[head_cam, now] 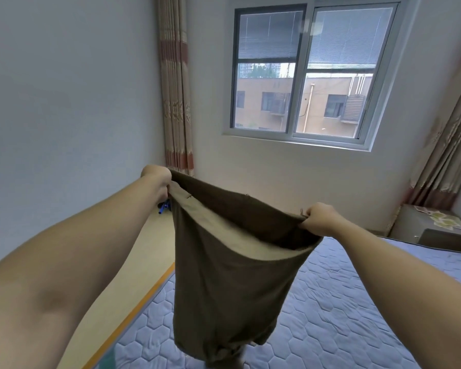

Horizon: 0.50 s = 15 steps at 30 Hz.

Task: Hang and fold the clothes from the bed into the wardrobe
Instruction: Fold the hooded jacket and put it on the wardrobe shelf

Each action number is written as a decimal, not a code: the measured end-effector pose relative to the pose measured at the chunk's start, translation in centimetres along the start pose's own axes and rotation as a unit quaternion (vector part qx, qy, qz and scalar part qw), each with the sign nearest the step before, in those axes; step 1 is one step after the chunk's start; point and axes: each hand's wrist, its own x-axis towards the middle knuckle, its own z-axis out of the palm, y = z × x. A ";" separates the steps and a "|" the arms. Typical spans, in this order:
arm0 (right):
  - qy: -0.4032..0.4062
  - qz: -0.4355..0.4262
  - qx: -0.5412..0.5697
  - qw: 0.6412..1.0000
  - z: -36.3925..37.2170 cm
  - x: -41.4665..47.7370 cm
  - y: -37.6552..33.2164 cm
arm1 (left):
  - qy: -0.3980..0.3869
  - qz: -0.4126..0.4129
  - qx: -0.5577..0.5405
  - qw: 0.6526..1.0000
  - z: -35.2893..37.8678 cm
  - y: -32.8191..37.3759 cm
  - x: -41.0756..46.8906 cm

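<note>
Two bare arms reached out over the mattress (pixel 343 302) in the head view, holding up an olive-brown garment (pixel 224 275) by its open upper edge. The left hand (pixel 156 177) had its fingers clenched around one corner of that edge, above the mattress's left side. The right hand (pixel 320 218) pinched the opposite corner in curled fingers, above the middle of the mattress. Stretched between the two grips, the opening sagged wide and showed a paler lining inside. The rest of the cloth hung straight down over the mattress, and its bunched lower end sat low above the quilted blue surface; whether it touched could not be told.

An orange wooden bed rail (pixel 133 307) ran along the mattress's left side, with pale flooring (pixel 149 251) beyond it. A small blue object (pixel 163 206) lay on that flooring, partly hidden behind the left hand and too small to identify. Past the head of the mattress stood a low cabinet (pixel 421 225) with flat cards (pixel 442 219) scattered on top. On the wall beyond the mattress, a sliding window (pixel 304 75) looked onto a tan building, flanked by a patterned left curtain (pixel 175 102) and a right curtain (pixel 442 155).
</note>
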 end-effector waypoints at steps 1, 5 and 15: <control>0.018 0.013 0.032 0.999 0.0 0.1 0.0 | -0.025 0.028 0.054 0.998 -0.1 0.1 -0.4; 0.108 0.044 0.102 0.988 -1.0 0.5 0.8 | -0.202 0.156 0.326 0.910 -1.9 0.1 -0.6; 0.169 0.068 -0.068 0.981 -2.8 0.0 1.9 | 0.034 0.107 0.448 0.887 -4.2 -1.2 1.0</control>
